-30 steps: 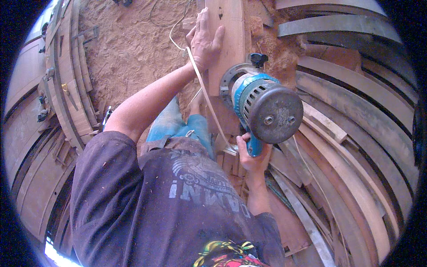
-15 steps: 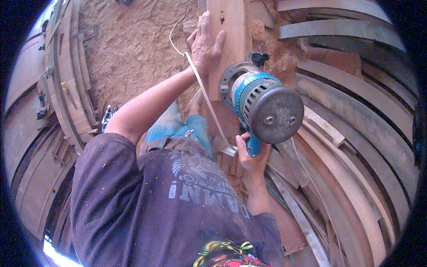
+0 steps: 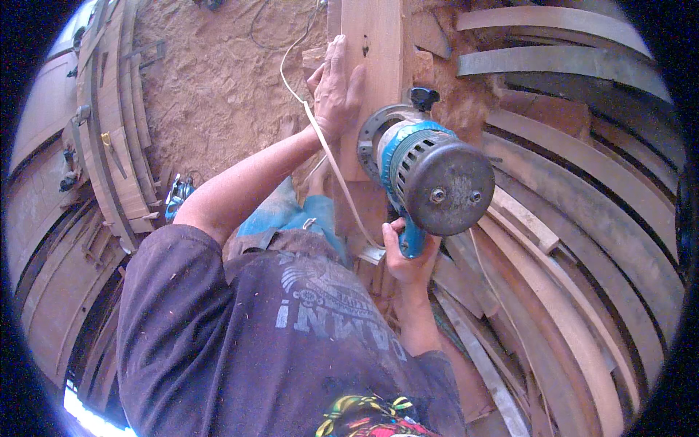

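My left hand (image 3: 336, 98) lies on the left edge of a long reddish wooden board (image 3: 378, 33), fingers stretched out along it and holding nothing. A small dark mark shows in the board's face beside my fingertips. My right hand (image 3: 412, 256) is wrapped round the lower blue handle of a power router (image 3: 448, 182). The router has a blue body, a vented housing, a round dark cap and a black knob. Its metal base ring sits at the board's right edge, near the board's near end. Its cutter is hidden. A pale cord (image 3: 331, 156) passes over my left wrist.
Long curved wooden pieces (image 3: 582, 211) are stacked on the right. More planks (image 3: 109, 131) lie on the left, with a blue tool (image 3: 178, 195) near them. Sawdust-covered ground (image 3: 218, 80) spreads beyond my left arm. A pale strip (image 3: 484, 364) lies low on the right.
The view has tilted slightly, so the board and my left hand appear lower. The router sits a little farther forward along the board. Both hands keep their places on board and handle.
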Demonstrator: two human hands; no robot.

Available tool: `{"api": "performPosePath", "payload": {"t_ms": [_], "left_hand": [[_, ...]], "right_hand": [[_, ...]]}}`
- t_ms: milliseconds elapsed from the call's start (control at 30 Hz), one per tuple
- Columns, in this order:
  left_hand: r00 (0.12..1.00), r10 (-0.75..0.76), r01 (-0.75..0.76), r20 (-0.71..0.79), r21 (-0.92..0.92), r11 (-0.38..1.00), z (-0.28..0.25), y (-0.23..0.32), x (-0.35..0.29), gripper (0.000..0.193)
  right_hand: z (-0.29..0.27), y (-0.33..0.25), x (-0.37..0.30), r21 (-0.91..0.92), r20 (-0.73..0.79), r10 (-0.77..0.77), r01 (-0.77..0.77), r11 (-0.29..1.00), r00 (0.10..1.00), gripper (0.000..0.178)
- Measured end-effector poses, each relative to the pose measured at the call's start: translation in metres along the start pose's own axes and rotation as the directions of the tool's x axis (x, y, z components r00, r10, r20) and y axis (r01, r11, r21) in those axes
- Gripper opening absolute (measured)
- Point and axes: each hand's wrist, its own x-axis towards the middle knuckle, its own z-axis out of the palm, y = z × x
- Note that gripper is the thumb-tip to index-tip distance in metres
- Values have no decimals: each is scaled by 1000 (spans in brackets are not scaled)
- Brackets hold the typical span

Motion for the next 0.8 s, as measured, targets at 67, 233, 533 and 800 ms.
{"api": "performPosePath", "payload": {"t_ms": [67,233,533,800], "left_hand": [[1000,25,-24,-11,34,999,-1,-2,0,65],[999,36,-35,-14,19,999,1,-2,1,60],[1000,-20,20,16,-34,999,-1,4,0,60],[997,-37,39,62,-30,999,-3,6,0,59]], "right_hand": [[1,-1,4,18,-9,20,-19,1000,1000,41],[1,-8,16,55,7,56,-56,997,998,18],[6,19,36,-577,188,-307,358,734,933,8],[8,-20,68,69,-2,102,-102,992,995,8]]}}
